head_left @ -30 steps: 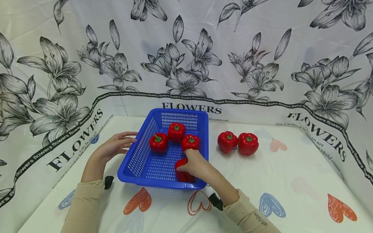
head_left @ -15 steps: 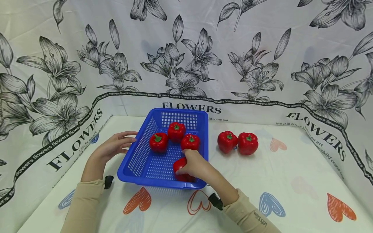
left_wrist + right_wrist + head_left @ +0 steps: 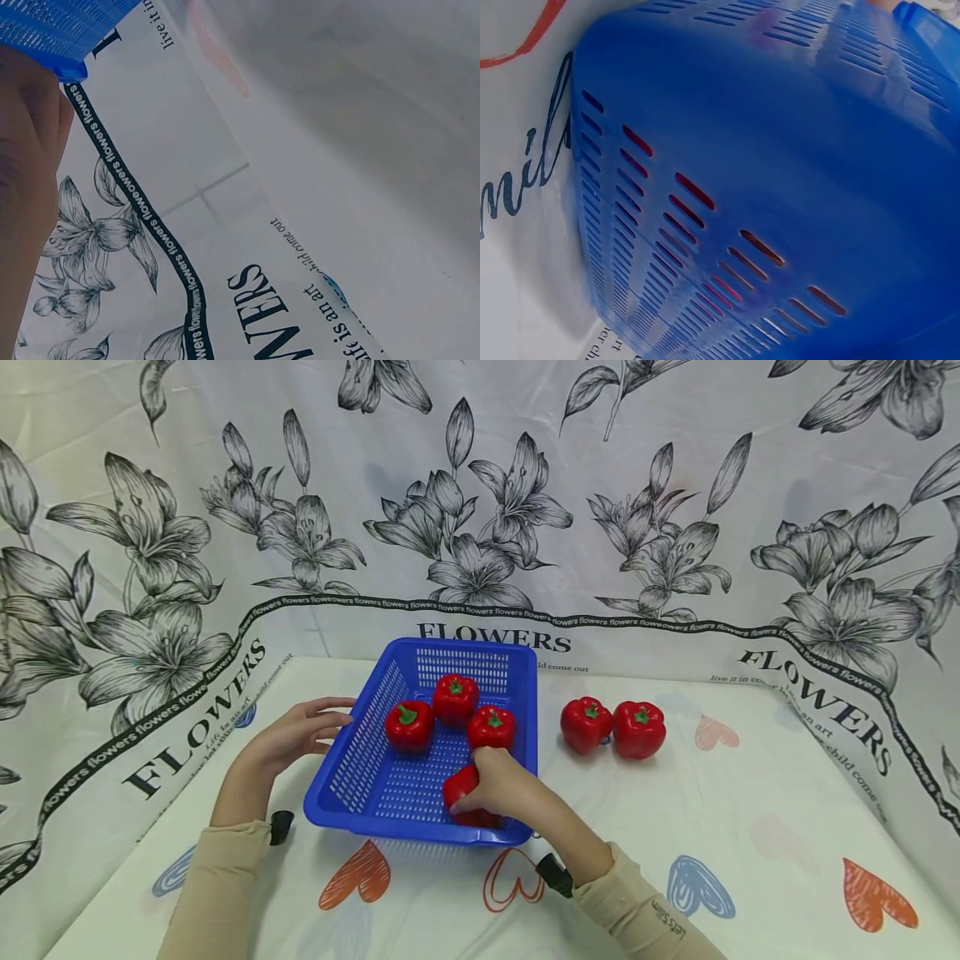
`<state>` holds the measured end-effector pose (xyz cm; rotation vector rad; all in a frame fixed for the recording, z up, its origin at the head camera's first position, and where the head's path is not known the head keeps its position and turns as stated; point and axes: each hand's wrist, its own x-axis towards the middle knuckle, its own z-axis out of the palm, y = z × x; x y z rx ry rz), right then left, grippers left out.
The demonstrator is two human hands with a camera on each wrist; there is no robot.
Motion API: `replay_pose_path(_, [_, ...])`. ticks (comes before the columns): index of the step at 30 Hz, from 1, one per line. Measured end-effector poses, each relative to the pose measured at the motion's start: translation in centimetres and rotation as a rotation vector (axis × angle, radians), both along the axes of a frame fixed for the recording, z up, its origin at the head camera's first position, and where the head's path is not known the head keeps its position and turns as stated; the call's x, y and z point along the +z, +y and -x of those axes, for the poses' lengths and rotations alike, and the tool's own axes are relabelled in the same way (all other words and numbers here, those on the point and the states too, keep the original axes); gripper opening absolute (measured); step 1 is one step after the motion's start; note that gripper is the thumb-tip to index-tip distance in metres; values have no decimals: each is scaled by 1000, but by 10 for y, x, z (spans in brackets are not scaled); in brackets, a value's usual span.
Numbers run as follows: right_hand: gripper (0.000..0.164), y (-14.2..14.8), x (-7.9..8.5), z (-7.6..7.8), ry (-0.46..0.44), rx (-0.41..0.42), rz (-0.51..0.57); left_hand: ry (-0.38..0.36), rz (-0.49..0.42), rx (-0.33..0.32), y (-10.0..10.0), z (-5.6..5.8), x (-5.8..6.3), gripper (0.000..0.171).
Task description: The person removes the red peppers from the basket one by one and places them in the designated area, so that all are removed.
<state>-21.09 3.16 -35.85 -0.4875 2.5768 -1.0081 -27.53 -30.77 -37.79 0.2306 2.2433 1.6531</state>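
Note:
A blue plastic basket (image 3: 375, 827) with slotted walls stands on the cloth in the head view. My right hand (image 3: 506, 785) reaches over its near right corner and grips a red bell pepper (image 3: 459, 787) low inside, thumb toward the left. Part of that pepper is hidden under the hand. Three more red bell peppers, the left one (image 3: 409, 727), the back one (image 3: 455, 700) and the right one (image 3: 491, 727), sit farther back in the basket, green stems up. My left hand (image 3: 296, 735) is at the basket's left rim, fingers loosely bent, fingertips right by it.
Outside the basket on the right, two red bell peppers (image 3: 639, 730) stand side by side on the white heart-printed cloth (image 3: 750, 827). A flower-printed curtain (image 3: 480, 485) rises behind. The basket's slotted outer wall (image 3: 742, 135) fills most of the right wrist view.
The gripped pepper has shifted slightly left and turned inside the basket, with my right thumb following it. My left hand, the basket and the other peppers look unmoved.

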Motion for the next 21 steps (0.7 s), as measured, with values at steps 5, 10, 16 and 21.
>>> replay_pose_path(5, [56,0,1,0,-7,10,-33,-6,8,10,2,0,0,56])
replay_pose_path(10, [55,1,2,0,-11,16,-28,-10,5,16,2,0,1,57])
replay_pose_path(16, [54,3,1,1,-10,19,19,-11,7,17,1,0,1,57])
replay_pose_path(21, [61,4,2,1,-15,8,48,-11,4,18,1,0,0,57])
